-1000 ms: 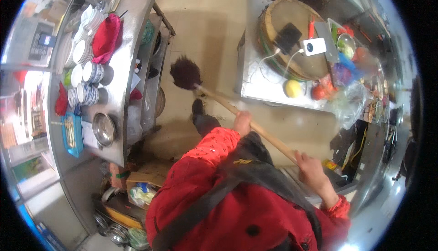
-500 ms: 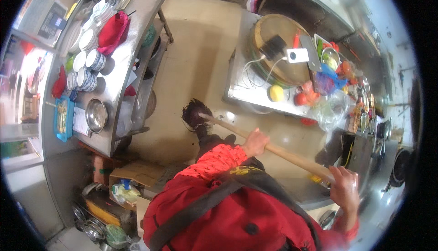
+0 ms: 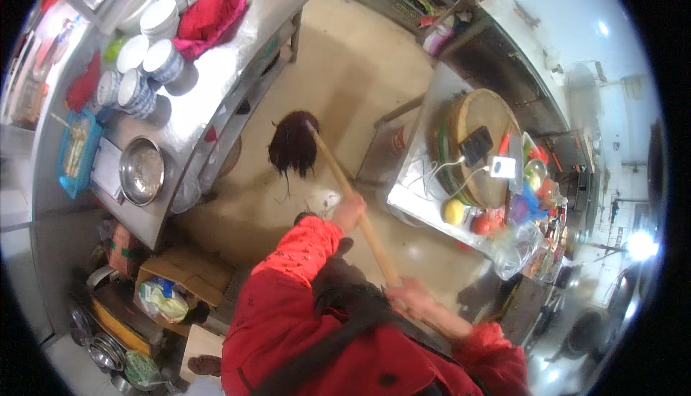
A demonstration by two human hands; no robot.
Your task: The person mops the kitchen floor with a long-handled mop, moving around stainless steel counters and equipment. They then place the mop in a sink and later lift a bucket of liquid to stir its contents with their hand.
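Note:
A mop with a dark, stringy head (image 3: 294, 144) lies against the tan floor (image 3: 345, 58) between two metal tables. Its wooden handle (image 3: 371, 238) slants from the head down toward my body. My left hand (image 3: 348, 212) is wrapped round the handle partway along. Lower down, near the handle's upper end, my right hand (image 3: 414, 299) grips it, a little blurred. Red sleeves cover both my forearms.
The left metal table (image 3: 216, 72) carries stacked bowls (image 3: 137, 90), a red cloth (image 3: 209, 22), a steel bowl (image 3: 141, 171) and a blue basket (image 3: 78, 153). On the right stands a round chopping block (image 3: 489, 126) with a phone (image 3: 476, 146). A cardboard box (image 3: 191, 274) sits lower left.
The mop head has moved forward and slightly left over the floor. My right hand has swung in from the right toward my body, and the handle is steeper. The view has turned.

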